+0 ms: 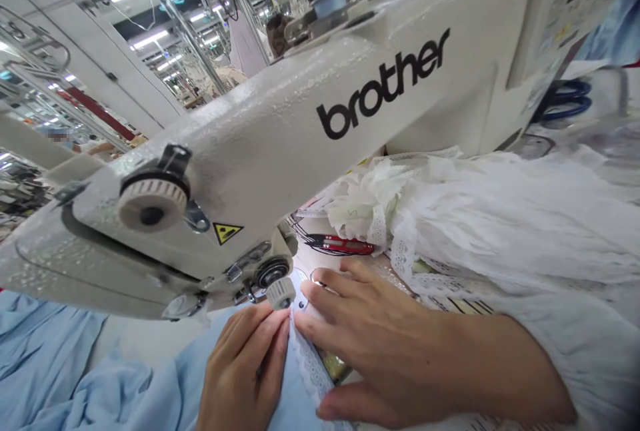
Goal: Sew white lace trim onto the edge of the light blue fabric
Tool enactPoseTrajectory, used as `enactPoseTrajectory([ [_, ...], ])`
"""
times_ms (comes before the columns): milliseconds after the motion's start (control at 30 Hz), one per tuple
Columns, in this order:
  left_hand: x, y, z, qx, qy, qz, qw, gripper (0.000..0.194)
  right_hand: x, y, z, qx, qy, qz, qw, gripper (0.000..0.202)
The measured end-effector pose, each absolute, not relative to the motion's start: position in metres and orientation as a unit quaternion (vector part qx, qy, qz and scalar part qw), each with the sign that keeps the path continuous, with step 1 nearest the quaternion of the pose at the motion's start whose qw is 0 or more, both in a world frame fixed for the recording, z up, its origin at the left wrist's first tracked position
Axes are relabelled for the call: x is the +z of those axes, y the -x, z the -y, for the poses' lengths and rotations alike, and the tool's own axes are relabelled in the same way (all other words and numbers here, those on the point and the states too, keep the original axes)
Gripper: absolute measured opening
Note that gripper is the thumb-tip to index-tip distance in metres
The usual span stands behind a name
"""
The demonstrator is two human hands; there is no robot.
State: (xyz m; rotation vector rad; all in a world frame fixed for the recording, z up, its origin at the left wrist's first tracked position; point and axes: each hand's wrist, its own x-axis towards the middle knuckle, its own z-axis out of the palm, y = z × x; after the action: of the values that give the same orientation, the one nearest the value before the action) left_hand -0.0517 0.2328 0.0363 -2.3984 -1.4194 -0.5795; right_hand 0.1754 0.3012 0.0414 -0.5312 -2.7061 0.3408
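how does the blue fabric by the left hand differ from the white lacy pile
The blue fabric is pale blue; the white pile is white with lace edging. The blue fabric spreads around the left hand, while the white pile sits heaped at the right. Both look rumpled.

Needle hidden by Brother sewing machine [280,144]. Left hand [243,361] cropped by lower edge; light-blue fabric [43,351] cut off at left. Distant co-worker [59,135] blurred.
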Motion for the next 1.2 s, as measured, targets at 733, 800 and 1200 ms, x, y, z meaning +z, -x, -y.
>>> enactPoseTrajectory([
  [733,0.034,0.059,-0.232,-0.182,0.849,0.481,0.122,0.028,0.045,-0.176,-0.3,0.141,0.156,0.968,0.136,0.044],
  [800,0.033,0.059,-0.235,-0.184,0.847,0.482,0.128,0.027,0.043,-0.174,-0.301,0.147,0.165,0.964,0.148,0.043],
  [1200,0.034,0.049,-0.223,-0.15,0.824,0.519,0.169,0.028,0.044,-0.175,-0.304,0.161,0.154,0.963,0.152,0.036],
])
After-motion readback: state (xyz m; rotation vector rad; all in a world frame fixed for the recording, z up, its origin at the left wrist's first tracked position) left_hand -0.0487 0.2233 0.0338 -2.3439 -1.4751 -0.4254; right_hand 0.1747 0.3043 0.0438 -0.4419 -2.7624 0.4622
